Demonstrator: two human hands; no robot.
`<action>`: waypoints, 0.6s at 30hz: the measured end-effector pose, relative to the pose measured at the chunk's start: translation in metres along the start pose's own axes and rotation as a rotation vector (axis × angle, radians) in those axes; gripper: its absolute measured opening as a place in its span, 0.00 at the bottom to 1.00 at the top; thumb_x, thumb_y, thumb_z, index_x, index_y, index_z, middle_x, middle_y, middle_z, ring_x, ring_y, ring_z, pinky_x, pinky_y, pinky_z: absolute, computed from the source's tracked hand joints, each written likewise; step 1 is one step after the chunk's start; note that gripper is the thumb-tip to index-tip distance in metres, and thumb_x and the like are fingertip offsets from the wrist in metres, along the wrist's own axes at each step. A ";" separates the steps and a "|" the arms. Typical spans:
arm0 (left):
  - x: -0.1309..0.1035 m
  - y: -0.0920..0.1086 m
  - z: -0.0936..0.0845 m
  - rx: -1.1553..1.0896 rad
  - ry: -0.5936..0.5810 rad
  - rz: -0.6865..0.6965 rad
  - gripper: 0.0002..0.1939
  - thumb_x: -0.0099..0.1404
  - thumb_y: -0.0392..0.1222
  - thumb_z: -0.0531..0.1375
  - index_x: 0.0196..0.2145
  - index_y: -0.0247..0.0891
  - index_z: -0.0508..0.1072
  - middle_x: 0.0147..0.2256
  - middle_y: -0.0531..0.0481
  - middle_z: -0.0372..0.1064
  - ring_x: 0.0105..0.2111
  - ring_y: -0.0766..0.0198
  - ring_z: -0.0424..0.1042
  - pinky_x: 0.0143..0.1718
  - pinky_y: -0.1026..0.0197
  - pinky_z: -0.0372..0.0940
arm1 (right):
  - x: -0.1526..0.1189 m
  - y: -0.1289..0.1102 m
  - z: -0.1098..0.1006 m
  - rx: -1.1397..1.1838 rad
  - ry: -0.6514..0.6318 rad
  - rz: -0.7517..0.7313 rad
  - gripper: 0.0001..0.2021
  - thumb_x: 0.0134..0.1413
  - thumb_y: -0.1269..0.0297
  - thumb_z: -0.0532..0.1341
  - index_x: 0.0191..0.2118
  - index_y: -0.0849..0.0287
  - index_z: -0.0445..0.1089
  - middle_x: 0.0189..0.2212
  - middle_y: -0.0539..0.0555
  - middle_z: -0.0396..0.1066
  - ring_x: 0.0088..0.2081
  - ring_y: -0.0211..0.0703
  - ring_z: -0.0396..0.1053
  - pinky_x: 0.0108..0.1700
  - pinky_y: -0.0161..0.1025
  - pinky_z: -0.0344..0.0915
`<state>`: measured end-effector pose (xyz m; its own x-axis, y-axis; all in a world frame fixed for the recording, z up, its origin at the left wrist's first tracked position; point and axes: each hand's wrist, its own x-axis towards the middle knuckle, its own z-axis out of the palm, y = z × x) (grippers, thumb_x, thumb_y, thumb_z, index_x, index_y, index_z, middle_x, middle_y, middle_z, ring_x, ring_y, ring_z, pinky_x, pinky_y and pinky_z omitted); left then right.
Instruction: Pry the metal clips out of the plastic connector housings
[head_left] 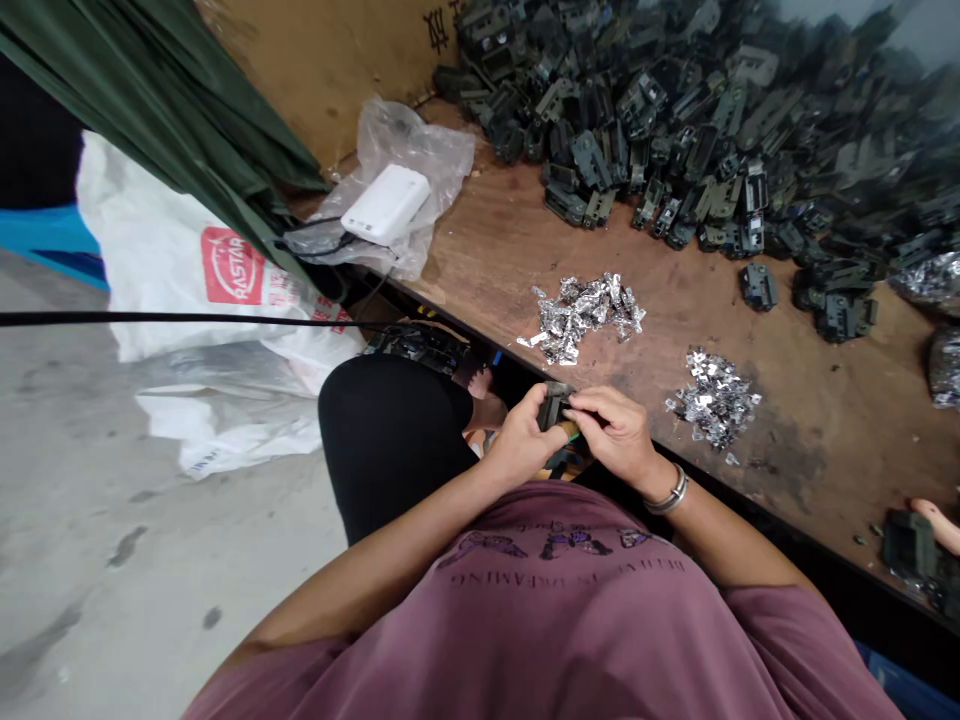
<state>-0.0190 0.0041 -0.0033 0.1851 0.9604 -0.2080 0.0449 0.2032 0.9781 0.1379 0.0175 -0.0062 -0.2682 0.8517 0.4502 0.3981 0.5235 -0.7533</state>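
Note:
My left hand [521, 440] is closed around a dark grey-green moulded plastic part [553, 402], held above my lap by the table's front edge. Something yellowish with a bit of green shows at that hand's thumb. My right hand [616, 432] meets the part from the other side, thumb and fingers pinched together at its edge; whatever lies between those fingertips is too small to make out. On the table near both hands lie a pile of shiny metal clips [585, 315] and a second heap of small metal pieces [716, 398].
A large heap of similar dark plastic parts [675, 130] covers the table's back. One loose part [759, 287] sits before it. A white power bank [386, 205] rests on clear plastic at the left. Another person's hand [937, 522] appears at the right edge. A black cable [187, 319] crosses the left.

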 end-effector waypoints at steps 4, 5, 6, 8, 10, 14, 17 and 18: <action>-0.001 0.001 0.001 0.072 0.037 0.008 0.16 0.53 0.34 0.59 0.42 0.37 0.66 0.34 0.53 0.67 0.33 0.65 0.66 0.37 0.62 0.63 | -0.001 -0.002 0.000 -0.078 -0.005 -0.038 0.08 0.60 0.68 0.60 0.39 0.54 0.77 0.34 0.54 0.77 0.35 0.41 0.75 0.39 0.40 0.75; -0.001 0.001 0.001 0.086 0.039 0.008 0.17 0.53 0.34 0.59 0.42 0.37 0.66 0.33 0.53 0.67 0.33 0.65 0.66 0.37 0.62 0.63 | -0.001 -0.002 0.000 -0.090 -0.006 -0.049 0.08 0.60 0.69 0.60 0.40 0.54 0.76 0.34 0.54 0.77 0.35 0.41 0.75 0.39 0.40 0.75; -0.002 0.001 0.002 0.101 0.040 0.005 0.17 0.53 0.34 0.59 0.43 0.37 0.66 0.33 0.53 0.66 0.33 0.65 0.66 0.36 0.62 0.63 | -0.002 -0.002 0.000 -0.097 -0.003 -0.062 0.08 0.61 0.69 0.59 0.40 0.54 0.76 0.34 0.54 0.77 0.36 0.41 0.75 0.39 0.40 0.75; -0.002 0.001 0.001 0.138 0.037 0.001 0.17 0.54 0.35 0.59 0.43 0.38 0.66 0.32 0.54 0.65 0.34 0.64 0.66 0.37 0.62 0.63 | -0.003 0.000 0.001 -0.105 0.005 -0.091 0.08 0.61 0.70 0.59 0.41 0.55 0.76 0.34 0.54 0.77 0.36 0.41 0.75 0.39 0.40 0.75; -0.003 0.000 0.001 0.183 0.034 0.013 0.16 0.55 0.36 0.59 0.43 0.38 0.65 0.32 0.53 0.64 0.34 0.64 0.65 0.37 0.61 0.62 | -0.006 0.002 0.002 -0.126 0.009 -0.120 0.08 0.61 0.71 0.59 0.42 0.55 0.75 0.35 0.55 0.77 0.36 0.41 0.75 0.39 0.39 0.75; -0.006 -0.001 -0.002 0.315 0.062 0.043 0.13 0.53 0.35 0.61 0.36 0.40 0.62 0.29 0.55 0.60 0.30 0.64 0.62 0.34 0.60 0.58 | -0.014 0.007 0.004 -0.267 -0.039 -0.206 0.12 0.62 0.73 0.56 0.45 0.56 0.74 0.38 0.57 0.77 0.39 0.43 0.76 0.41 0.40 0.75; -0.009 0.002 -0.004 0.435 0.042 0.009 0.14 0.52 0.36 0.62 0.33 0.41 0.60 0.27 0.56 0.57 0.26 0.65 0.59 0.30 0.60 0.55 | -0.017 0.007 0.003 -0.294 -0.113 -0.249 0.13 0.63 0.74 0.54 0.47 0.58 0.73 0.40 0.59 0.77 0.41 0.44 0.76 0.43 0.40 0.76; -0.010 0.004 -0.005 0.469 0.022 0.005 0.14 0.52 0.37 0.62 0.34 0.41 0.60 0.27 0.56 0.58 0.26 0.64 0.60 0.30 0.60 0.55 | -0.016 0.006 0.001 -0.260 -0.137 -0.246 0.13 0.63 0.73 0.55 0.47 0.58 0.73 0.40 0.59 0.77 0.42 0.43 0.76 0.43 0.40 0.76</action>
<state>-0.0255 -0.0039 0.0023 0.1658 0.9660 -0.1981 0.4836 0.0954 0.8701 0.1440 0.0068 -0.0188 -0.4912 0.6979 0.5213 0.5118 0.7155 -0.4755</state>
